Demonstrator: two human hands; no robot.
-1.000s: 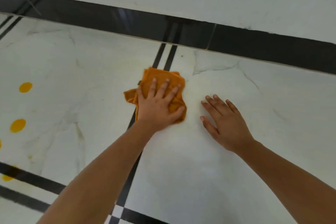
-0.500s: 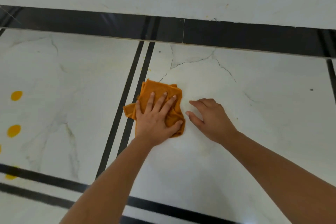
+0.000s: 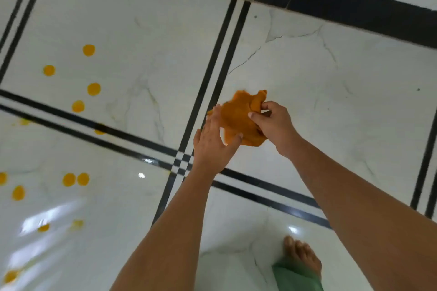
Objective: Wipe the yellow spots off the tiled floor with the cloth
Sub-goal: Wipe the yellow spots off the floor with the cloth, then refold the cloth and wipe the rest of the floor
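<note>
The right hand (image 3: 275, 126) is gripping the bunched cloth (image 3: 237, 117) above the tiled floor (image 3: 331, 92), the left hand (image 3: 212, 149) is touching it with straight fingers, and many yellow spots (image 3: 94, 89) are still waiting left of the cloth, so most wiping seems undone.

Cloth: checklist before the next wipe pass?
1. Cloth held: ok; right hand pinches it, left hand lies flat against it.
2. Cloth flattened for wiping: not ok; bunched.
3. Yellow spots cleared: not ok; many on the left tiles.
4. Tiled floor between cloth and spots free of obstacles: ok.
5. Clean cloth face available: cannot tell.
</note>
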